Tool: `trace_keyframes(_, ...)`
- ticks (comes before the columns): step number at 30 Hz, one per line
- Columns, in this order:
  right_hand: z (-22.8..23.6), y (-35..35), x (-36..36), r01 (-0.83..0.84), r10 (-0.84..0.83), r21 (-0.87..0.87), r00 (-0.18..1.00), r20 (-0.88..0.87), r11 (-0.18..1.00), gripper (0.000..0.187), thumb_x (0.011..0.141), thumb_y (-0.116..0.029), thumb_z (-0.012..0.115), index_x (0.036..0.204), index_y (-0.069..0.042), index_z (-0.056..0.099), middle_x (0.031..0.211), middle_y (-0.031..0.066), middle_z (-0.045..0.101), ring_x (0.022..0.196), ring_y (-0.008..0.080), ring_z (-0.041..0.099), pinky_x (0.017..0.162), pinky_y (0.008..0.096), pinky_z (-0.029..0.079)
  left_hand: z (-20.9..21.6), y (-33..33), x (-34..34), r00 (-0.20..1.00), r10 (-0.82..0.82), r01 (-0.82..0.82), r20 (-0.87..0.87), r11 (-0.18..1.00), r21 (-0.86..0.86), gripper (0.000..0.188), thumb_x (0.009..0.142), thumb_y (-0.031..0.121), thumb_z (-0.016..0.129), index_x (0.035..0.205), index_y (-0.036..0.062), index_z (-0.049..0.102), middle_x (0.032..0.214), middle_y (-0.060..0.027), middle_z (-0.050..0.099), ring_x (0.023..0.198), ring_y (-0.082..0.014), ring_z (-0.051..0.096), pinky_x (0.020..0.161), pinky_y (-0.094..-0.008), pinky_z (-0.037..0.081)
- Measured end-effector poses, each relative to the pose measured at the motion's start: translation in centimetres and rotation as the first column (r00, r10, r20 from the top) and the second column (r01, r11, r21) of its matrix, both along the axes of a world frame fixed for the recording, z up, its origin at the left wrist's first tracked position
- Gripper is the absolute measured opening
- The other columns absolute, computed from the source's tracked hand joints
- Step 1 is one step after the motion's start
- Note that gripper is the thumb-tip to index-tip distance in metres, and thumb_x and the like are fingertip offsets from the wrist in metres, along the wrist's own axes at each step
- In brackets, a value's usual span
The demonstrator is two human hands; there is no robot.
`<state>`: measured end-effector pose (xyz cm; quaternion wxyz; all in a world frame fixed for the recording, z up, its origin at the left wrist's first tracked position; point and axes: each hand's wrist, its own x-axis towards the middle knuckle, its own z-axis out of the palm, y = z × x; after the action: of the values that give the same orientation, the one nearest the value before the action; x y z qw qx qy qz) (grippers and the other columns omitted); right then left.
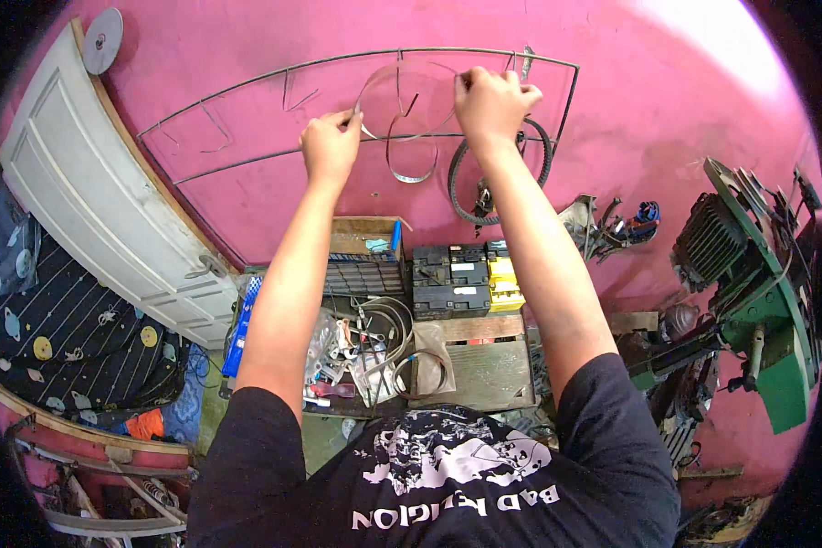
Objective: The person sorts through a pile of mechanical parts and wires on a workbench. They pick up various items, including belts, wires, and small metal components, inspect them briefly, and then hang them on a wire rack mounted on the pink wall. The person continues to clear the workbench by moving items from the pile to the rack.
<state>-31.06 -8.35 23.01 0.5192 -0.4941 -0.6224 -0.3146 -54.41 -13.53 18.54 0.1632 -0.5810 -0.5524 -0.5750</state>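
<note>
Both my arms reach up toward the pink wall. A thin, curled strip [413, 179], like a loose measuring tape, loops between my hands, its lower coil hanging free. My left hand [330, 146] pinches the strip at its left side. My right hand [491, 108] is higher and closed at the strip's other side, its fingertips partly hidden. Behind the strip, a metal wall rack [338, 60] with wire hooks spans the wall. A black ribbed ring [454, 187] hangs below my right hand.
Below are black and yellow batteries [450, 300], an open box [356, 239], coiled hoses [388, 315] and a wooden board [484, 370]. A green machine [763, 352] stands at right. A white door [110, 183] and a dark patterned cloth [73, 338] are at left.
</note>
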Motion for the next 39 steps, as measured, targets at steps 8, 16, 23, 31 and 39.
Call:
trace_keyframes(8, -9.3, 4.1, -2.0, 0.051, 0.051, -0.305, 0.947, 0.317, 0.951, 0.011, 0.085, -0.016, 0.063, 0.092, -0.016, 0.072, 0.095, 0.001, 0.072, 0.11, 0.0234, 0.058, 0.099, 0.0562, 0.03, -8.2, 3.8, 0.1, 0.987, 0.149, -0.159, -0.056, 0.888, -0.431, 0.027, 0.086, 0.034, 0.072, 0.099, 0.012, 0.08, 0.088, -0.0179, 0.073, 0.085, -0.0389, 0.072, 0.078, -0.0472, 0.056)
trace_keyframes(16, -14.5, 3.9, -2.5, 0.045, -0.002, -0.121, 0.945, 0.328, 0.992, 0.01, 0.086, -0.02, 0.062, 0.092, -0.021, 0.069, 0.094, -0.0031, 0.069, 0.112, 0.0197, 0.056, 0.096, 0.0509, 0.026, -11.7, 3.6, 1.1, 0.99, 0.109, -0.138, -0.095, 0.9, -0.413, 0.026, 0.085, 0.026, 0.073, 0.104, 0.0102, 0.079, 0.102, -0.0161, 0.074, 0.096, -0.0381, 0.069, 0.087, -0.0479, 0.054)
trace_keyframes(23, -19.3, -1.3, -0.8, -0.03, 0.052, -0.114, 0.979, 0.197, 0.993, 0.047, 0.084, -0.023, 0.067, 0.129, -0.019, 0.056, 0.121, 0.0015, 0.059, 0.116, 0.0246, 0.052, 0.097, 0.0497, 0.029, -18.6, -2.0, 3.4, 0.979, 0.061, -0.14, -0.195, 0.895, -0.423, 0.054, 0.086, 0.023, 0.071, 0.136, 0.0052, 0.062, 0.116, -0.0177, 0.066, 0.11, -0.0365, 0.057, 0.097, -0.0474, 0.047)
trace_keyframes(31, -40.8, -18.4, 1.9, -0.125, 0.438, -0.803, 0.881, 0.18, 0.582, 0.053, 0.078, -0.022, 0.074, 0.127, -0.011, 0.057, 0.123, 0.0144, 0.061, 0.121, 0.0353, 0.05, 0.095, 0.0565, 0.035, -38.2, -20.3, 9.5, 0.816, -0.576, 0.217, -0.048, 0.382, -0.899, 0.028, 0.081, 0.025, 0.073, 0.099, 0.0039, 0.072, 0.104, -0.0148, 0.067, 0.103, -0.0362, 0.058, 0.09, -0.0513, 0.047)
trace_keyframes(39, -48.0, -26.3, 4.3, 0.212, 0.868, -0.97, 0.45, 0.208, 0.122, 0.019, 0.087, -0.024, 0.062, 0.098, -0.015, 0.075, 0.1, 0.0042, 0.071, 0.116, 0.0255, 0.056, 0.098, 0.0573, 0.036, -44.1, -26.0, 6.0, 0.623, -0.762, 0.046, -0.178, 0.263, -0.964, 0.023, 0.078, 0.033, 0.078, 0.093, 0.0153, 0.078, 0.098, -0.0031, 0.07, 0.107, -0.0266, 0.058, 0.089, -0.0539, 0.042)
